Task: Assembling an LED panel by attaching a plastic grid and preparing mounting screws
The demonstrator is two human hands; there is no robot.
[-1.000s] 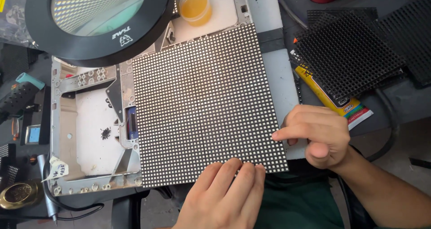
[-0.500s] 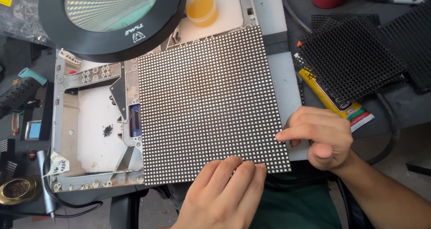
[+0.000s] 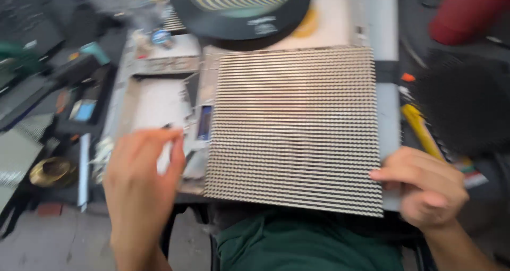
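My shirt: dark green cloth [image 3: 308,244] fills the bottom of the view, right under the near edge of the panel.
My left hand [image 3: 141,183]: raised off the bench at the lower left, fingers loosely curled, grasping nothing; the fingertips sit just over the metal frame, beside the left edge of the panel, not on it. The view is blurred here.
My right hand [image 3: 422,188]: at the panel's near right corner, fingers bent in a loose fist; the fingertips touch the right edge of the panel. I cannot tell whether they pinch the edge or only press against it.
LED panel [image 3: 295,130]: a big square board covered in fine rows of dots, lying flat in the middle of the bench, its near edge overhanging towards me, its left part resting over the metal frame.
Metal frame [image 3: 154,103]: pale grey, open, just left of the panel and partly under it.
Brass dish [image 3: 53,171]: small and round, at the far left, well apart from my left hand.
Yellow tool [image 3: 422,130]: long and thin, just right of the panel, beyond my right hand.
Black grid module [image 3: 467,106]: dark square, right of the yellow tool.
Magnifier lamp [image 3: 241,8]: round black ring with a lens, beyond the panel's far edge.
Red object [image 3: 470,10]: top right corner, too blurred to tell what it is.
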